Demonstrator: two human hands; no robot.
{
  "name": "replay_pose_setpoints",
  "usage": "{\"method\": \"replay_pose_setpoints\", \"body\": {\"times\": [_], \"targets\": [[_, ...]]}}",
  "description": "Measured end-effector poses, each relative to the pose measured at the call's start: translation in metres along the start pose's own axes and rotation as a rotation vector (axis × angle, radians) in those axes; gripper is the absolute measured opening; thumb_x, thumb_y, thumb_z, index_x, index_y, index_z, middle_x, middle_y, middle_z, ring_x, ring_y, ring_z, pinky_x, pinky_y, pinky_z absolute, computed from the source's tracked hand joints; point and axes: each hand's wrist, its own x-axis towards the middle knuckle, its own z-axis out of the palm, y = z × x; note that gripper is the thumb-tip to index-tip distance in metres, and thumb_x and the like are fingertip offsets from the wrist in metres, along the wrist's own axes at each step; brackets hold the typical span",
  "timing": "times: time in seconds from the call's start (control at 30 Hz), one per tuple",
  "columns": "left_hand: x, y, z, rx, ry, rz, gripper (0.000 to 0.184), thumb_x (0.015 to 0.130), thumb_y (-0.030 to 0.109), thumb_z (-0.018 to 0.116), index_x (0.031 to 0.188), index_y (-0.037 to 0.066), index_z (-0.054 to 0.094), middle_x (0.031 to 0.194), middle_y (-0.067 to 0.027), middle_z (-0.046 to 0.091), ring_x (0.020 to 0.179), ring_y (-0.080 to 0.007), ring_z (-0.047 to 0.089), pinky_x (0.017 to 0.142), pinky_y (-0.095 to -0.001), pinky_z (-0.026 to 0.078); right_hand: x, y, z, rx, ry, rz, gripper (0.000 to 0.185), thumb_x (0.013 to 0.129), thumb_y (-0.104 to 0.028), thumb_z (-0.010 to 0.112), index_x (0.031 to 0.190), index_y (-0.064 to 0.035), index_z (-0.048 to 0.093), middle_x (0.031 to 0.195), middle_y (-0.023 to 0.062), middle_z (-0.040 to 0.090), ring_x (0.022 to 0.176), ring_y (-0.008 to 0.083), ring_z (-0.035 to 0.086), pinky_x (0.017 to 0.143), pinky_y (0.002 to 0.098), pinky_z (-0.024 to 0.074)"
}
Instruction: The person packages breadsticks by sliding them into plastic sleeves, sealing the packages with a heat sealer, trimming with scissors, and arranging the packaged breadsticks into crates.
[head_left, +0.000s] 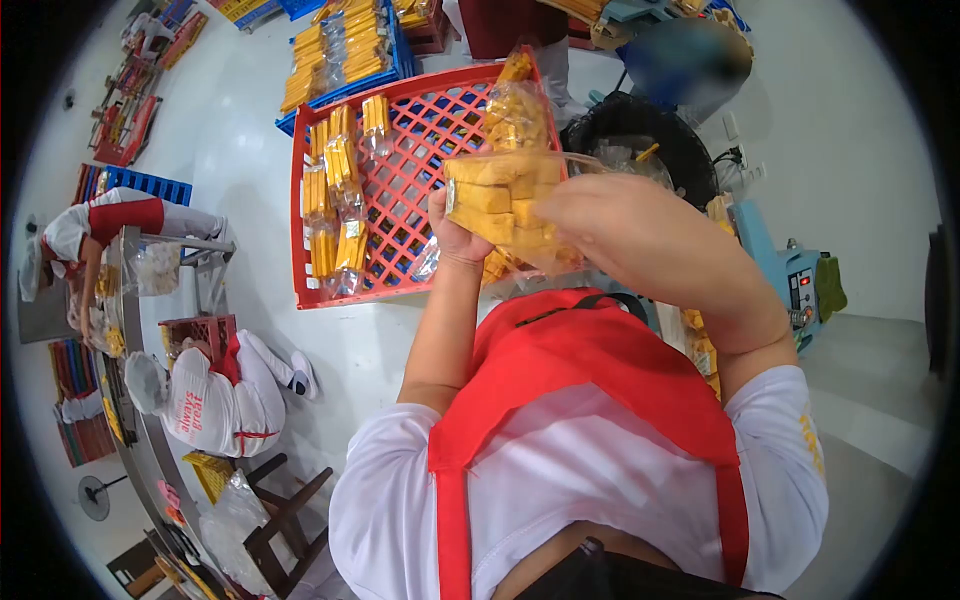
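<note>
My left hand (458, 232) grips the left end of a clear plastic bag (505, 205) packed with thick yellow-orange sticks or blocks. A small pale label shows at that end of the bag. Over the bag's right end, my right hand (590, 215) is blurred by motion, and its fingers cannot be made out. Below the bag lies a red lattice crate (415, 160). Several bagged bundles of yellow sticks (342, 165) sit along the crate's left side. More bagged yellow pieces (515, 115) lie at its right side, partly behind the held bag.
Beyond the red crate stands a blue crate (400, 60) of yellow bundles. A black bin (685, 145) and a machine with a lit display (803, 282) are on the right. Two people (205, 395) work along a long table at left; others stand ahead.
</note>
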Motion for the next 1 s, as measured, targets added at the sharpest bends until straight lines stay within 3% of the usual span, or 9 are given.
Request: {"method": "replay_pose_setpoints", "body": {"times": [0.17,0.23,0.4,0.53,0.67,0.77,1.0], "targets": [[0.000,0.007,-0.003,0.069,0.014,0.000,0.071,0.069,0.035,0.049,0.127,-0.002,0.029,0.124,-0.0185,0.039,0.113,-0.0302,0.040,0.096,-0.0407,0.031,0.004,0.009,0.005,0.093,-0.014,0.077,0.016,0.072,-0.009,0.051,0.081,0.0030,0.053,0.078,0.0194,0.053,0.076,0.0356,0.051,0.068,0.0393,0.0415],[-0.002,0.007,0.005,0.169,-0.010,-0.027,0.062,0.071,0.041,0.049,0.119,0.004,0.041,0.120,-0.0144,0.045,0.109,-0.0291,0.043,0.093,-0.0418,0.035,0.005,0.012,0.009,0.101,-0.023,0.085,0.015,0.071,-0.009,0.052,0.078,0.0035,0.051,0.076,0.0196,0.052,0.076,0.0359,0.051,0.067,0.0397,0.0411],[-0.004,0.003,-0.004,0.115,0.030,-0.026,0.060,0.072,0.040,0.048,0.120,0.006,0.041,0.121,-0.0127,0.044,0.110,-0.0283,0.042,0.093,-0.0415,0.034,0.009,0.013,0.016,0.140,0.078,0.076,0.015,0.068,-0.009,0.053,0.073,0.0043,0.049,0.075,0.0198,0.051,0.077,0.0362,0.050,0.067,0.0408,0.0404],[-0.005,-0.002,-0.007,-0.016,0.067,-0.067,0.063,0.072,0.036,0.046,0.125,0.003,0.032,0.122,-0.0153,0.042,0.111,-0.0302,0.042,0.092,-0.0421,0.036,0.009,0.034,0.035,0.071,0.070,0.107,0.016,0.067,-0.010,0.055,0.072,0.0049,0.051,0.076,0.0209,0.052,0.077,0.0357,0.051,0.068,0.0398,0.0414],[-0.007,-0.008,-0.002,-0.049,0.075,-0.129,0.061,0.073,0.036,0.045,0.125,0.006,0.033,0.122,-0.0148,0.042,0.110,-0.0309,0.043,0.088,-0.0453,0.039,0.007,0.036,0.031,-0.009,0.014,0.143,0.021,0.067,-0.015,0.057,0.069,0.0053,0.053,0.075,0.0214,0.053,0.074,0.0348,0.053,0.067,0.0385,0.0432],[-0.011,-0.012,0.003,-0.079,0.027,-0.183,0.062,0.074,0.039,0.044,0.126,0.007,0.032,0.124,-0.0139,0.040,0.111,-0.0309,0.043,0.085,-0.0470,0.041,0.008,0.038,0.029,-0.031,0.103,0.011,0.024,0.066,-0.018,0.059,0.067,0.0053,0.053,0.073,0.0210,0.053,0.069,0.0346,0.054,0.064,0.0385,0.0437],[-0.012,-0.019,-0.004,-0.036,0.008,-0.212,0.071,0.078,0.056,0.039,0.129,0.008,0.028,0.127,-0.0125,0.036,0.112,-0.0305,0.040,0.085,-0.0456,0.040,0.016,0.034,0.014,-0.087,0.015,-0.036,0.026,0.066,-0.020,0.060,0.064,0.0046,0.051,0.068,0.0202,0.050,0.066,0.0354,0.052,0.061,0.0388,0.0425]]}}
